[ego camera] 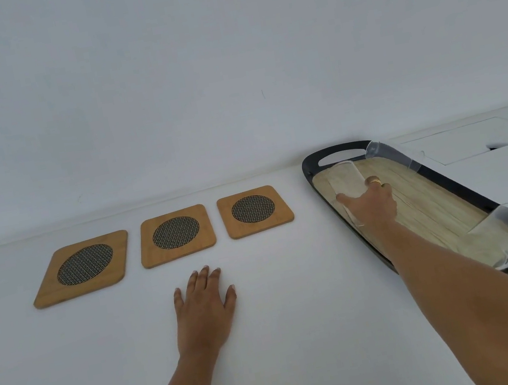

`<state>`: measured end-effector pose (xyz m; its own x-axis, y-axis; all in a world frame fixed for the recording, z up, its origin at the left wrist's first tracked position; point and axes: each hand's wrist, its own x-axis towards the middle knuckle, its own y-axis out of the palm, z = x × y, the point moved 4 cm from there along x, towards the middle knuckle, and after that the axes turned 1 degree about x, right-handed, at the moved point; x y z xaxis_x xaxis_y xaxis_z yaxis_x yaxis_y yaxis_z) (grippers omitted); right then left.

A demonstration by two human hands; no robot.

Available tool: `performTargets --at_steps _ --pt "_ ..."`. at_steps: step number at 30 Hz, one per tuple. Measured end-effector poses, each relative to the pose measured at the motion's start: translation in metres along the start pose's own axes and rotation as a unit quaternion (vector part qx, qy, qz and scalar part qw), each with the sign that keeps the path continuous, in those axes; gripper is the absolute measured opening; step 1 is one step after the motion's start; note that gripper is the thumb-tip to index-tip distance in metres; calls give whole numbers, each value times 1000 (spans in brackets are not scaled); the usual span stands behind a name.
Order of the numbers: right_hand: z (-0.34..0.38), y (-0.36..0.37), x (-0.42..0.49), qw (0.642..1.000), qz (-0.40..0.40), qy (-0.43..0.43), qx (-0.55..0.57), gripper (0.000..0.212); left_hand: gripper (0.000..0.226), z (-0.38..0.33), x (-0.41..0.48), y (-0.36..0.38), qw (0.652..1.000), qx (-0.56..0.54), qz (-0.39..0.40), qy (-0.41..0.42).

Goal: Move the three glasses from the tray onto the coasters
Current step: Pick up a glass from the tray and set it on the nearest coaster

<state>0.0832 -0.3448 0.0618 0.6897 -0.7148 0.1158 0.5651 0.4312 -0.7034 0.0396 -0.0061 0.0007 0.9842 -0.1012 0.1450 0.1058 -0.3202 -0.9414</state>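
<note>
Three square wooden coasters with dark mesh centres lie in a row: left coaster (84, 267), middle coaster (176, 234), right coaster (254, 210). All three are bare. To the right, a long dark tray (448, 183) with a pale wood floor holds three clear glasses. My right hand (371, 205) is wrapped around the glass (345, 176) at the tray's far left. Another glass (390, 154) stands at the far rim and the third glass (507, 229) at the near end. My left hand (202, 303) rests flat on the table below the coasters.
The white table (288, 339) runs back to a plain white wall. Behind the tray, a recessed rectangular panel (480, 138) with a small dark notch sits in the tabletop.
</note>
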Motion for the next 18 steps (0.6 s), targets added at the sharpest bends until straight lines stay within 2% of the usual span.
performTargets --at_steps 2,5,9,11,16,18 --pt "0 -5 1 995 -12 37 96 73 51 0 0 -1 1000 0 2 0" --pt "4 -12 1 968 -21 83 234 74 51 -1 0 -1 1000 -1 4 2" --pt "11 -13 -5 913 35 130 385 67 51 -1 -2 -2 1000 -2 7 4" --pt "18 -15 -11 892 65 127 428 64 51 0 -2 -1 1000 0 9 5" --pt "31 -20 -26 874 109 95 464 77 50 1 -3 -1 1000 -8 12 7" --pt "34 -20 -34 868 132 85 470 73 50 2 -5 -2 1000 -15 15 9"
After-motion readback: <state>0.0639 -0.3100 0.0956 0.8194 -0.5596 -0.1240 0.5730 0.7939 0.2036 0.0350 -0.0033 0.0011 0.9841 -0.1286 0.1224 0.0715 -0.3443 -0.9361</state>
